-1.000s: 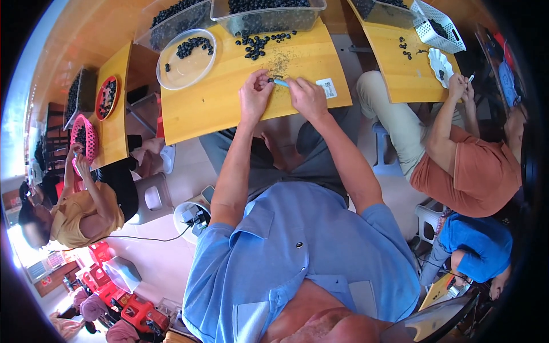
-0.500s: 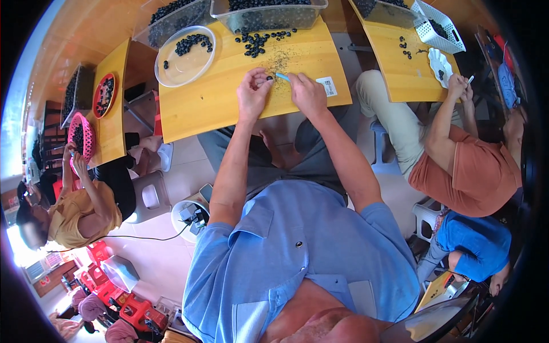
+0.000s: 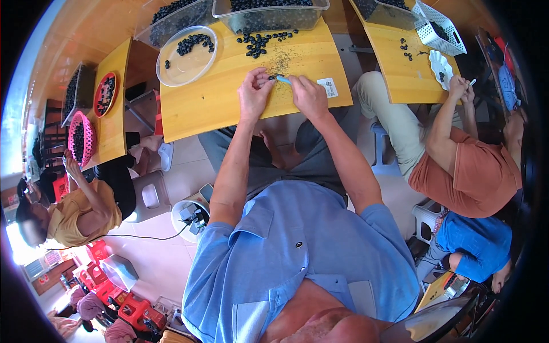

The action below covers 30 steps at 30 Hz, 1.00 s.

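Between the thumb and fingers of my left hand (image 3: 254,96) is a small, dark, round bead-like piece (image 3: 271,78). My right hand (image 3: 310,96) is closed around a slim light-blue tool (image 3: 283,79), pen-like in shape. Its tip meets the dark piece or lies right beside it; I cannot tell which. Both hands are over the near part of the yellow wooden table (image 3: 211,108). Fine dark crumbs (image 3: 281,59) are scattered just beyond them. Farther off lies a loose group of similar dark pieces (image 3: 255,44).
A clear tub (image 3: 274,24) full of dark pieces stands at the table's far edge. Left of it sits a round clear tray (image 3: 162,68) with several pieces. A white label (image 3: 327,87) lies by my right hand. Co-workers sit at tables on both sides.
The light-blue tool's tip has come closer to the dark piece in my left hand. The left co-worker's hands have moved down from the pink basket.
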### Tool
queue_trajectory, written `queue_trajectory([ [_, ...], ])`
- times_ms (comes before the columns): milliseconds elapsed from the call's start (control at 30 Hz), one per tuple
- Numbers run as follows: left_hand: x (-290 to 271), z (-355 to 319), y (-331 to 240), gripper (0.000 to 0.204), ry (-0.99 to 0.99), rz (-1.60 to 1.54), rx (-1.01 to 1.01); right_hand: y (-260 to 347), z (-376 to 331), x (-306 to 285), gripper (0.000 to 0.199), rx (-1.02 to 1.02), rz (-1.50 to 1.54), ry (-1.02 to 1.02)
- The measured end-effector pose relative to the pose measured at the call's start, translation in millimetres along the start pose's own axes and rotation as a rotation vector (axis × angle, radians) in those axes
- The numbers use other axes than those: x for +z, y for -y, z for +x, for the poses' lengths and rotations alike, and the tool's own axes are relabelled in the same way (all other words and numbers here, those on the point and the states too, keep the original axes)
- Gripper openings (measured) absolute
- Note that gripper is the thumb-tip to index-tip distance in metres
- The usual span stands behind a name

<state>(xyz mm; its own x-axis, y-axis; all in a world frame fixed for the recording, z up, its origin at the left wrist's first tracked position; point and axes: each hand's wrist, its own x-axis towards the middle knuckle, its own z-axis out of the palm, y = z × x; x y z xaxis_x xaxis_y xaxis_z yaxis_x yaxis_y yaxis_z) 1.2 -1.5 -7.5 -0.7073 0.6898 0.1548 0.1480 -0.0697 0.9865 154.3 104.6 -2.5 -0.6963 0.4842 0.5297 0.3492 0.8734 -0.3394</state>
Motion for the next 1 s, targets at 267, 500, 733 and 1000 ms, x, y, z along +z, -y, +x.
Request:
queue_trajectory([
  [267, 0, 0, -3, 0.038, 0.012, 0.068, 0.0, -1, -1, 0, 0.024, -0.021, -0.009, 0.007],
  [500, 0, 0, -2, 0.037, 0.019, 0.061, 0.005, -1, -1, 1, 0.023, -0.033, 0.006, -0.008],
  [733, -1, 1, 4, 0.036, 0.022, -0.164, -0.022, 0, 3, 2, 0.022, 0.017, -0.009, 0.019],
  [1000, -4, -3, -6, 0.019, -0.027, 0.11, 0.072, 0, 2, 3, 0.021, 0.032, -0.018, -0.002],
])
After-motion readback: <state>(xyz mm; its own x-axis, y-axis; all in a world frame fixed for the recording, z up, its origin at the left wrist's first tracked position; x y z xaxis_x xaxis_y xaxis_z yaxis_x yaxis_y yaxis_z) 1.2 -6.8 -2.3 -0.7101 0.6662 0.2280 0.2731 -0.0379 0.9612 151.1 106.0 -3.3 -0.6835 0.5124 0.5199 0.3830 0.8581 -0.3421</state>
